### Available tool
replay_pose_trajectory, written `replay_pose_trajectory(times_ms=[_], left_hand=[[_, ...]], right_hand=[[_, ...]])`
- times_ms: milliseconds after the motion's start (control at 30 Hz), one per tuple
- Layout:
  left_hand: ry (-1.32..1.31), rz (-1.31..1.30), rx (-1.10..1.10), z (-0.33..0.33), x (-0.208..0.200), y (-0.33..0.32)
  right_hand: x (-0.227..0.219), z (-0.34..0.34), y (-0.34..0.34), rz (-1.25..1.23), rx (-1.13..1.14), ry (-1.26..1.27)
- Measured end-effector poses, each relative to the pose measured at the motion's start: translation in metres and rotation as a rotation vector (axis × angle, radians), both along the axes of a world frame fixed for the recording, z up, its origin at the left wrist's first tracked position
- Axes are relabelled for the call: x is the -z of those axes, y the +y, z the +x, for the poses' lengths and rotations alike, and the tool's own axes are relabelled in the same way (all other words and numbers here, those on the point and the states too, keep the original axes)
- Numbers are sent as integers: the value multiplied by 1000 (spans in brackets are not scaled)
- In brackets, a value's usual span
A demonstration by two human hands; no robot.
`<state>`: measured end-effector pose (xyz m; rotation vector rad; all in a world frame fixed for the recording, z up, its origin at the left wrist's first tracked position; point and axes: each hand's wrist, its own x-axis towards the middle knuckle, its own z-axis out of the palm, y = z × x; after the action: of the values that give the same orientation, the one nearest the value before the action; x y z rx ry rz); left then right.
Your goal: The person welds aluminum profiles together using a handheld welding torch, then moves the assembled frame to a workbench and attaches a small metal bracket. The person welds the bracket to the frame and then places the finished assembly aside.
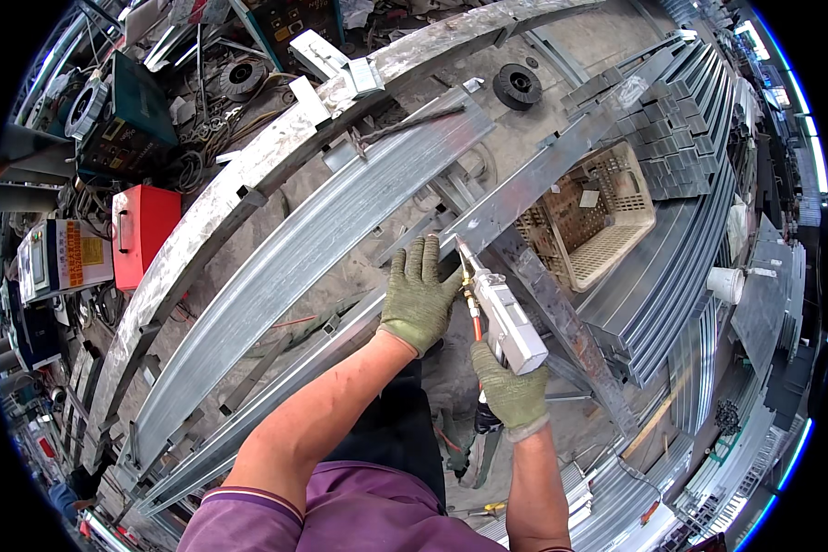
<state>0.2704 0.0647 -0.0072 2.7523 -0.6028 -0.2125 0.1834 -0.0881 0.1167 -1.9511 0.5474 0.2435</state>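
My right hand [511,394], in a green knitted glove, is closed round the rear of a handheld welding gun [508,317]. The gun has a boxy silver-white body, a narrow pointed nozzle and an orange-red hose along its left side. Its nozzle tip meets or nearly meets a long galvanized steel beam [515,191] that runs diagonally across the middle. Gloved likewise, my left hand [418,302] lies on this beam left of the nozzle, fingers stretched out and thumb close to the gun's front. The right fingers are partly hidden behind the gun.
A wide steel channel [313,244] lies parallel on the left, with a curved white-stained beam [193,221] beyond. Right of the gun sits a beige plastic crate [607,262] near stacked steel profiles [676,129]. A black spool [517,86] and red box [144,235] stand farther off.
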Motion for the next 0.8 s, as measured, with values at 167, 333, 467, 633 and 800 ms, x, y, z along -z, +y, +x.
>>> replay_pose_trajectory(times_ms=[167,333,467,633,800], left_hand=[[-19,-15,-3,-1,2,0],[-20,-23,-4,-1,2,0],[-15,-8,1,0,2,0],[-14,0,5,-1,4,0],[-28,-45,9,-2,6,1]], right_hand=[[1,0,2,-20,-28,-43],[6,0,4,-1,-10,-47],[10,-1,4,-7,-9,-55],[2,3,4,-85,-29,-18],[0,4,3,-97,-33,1]])
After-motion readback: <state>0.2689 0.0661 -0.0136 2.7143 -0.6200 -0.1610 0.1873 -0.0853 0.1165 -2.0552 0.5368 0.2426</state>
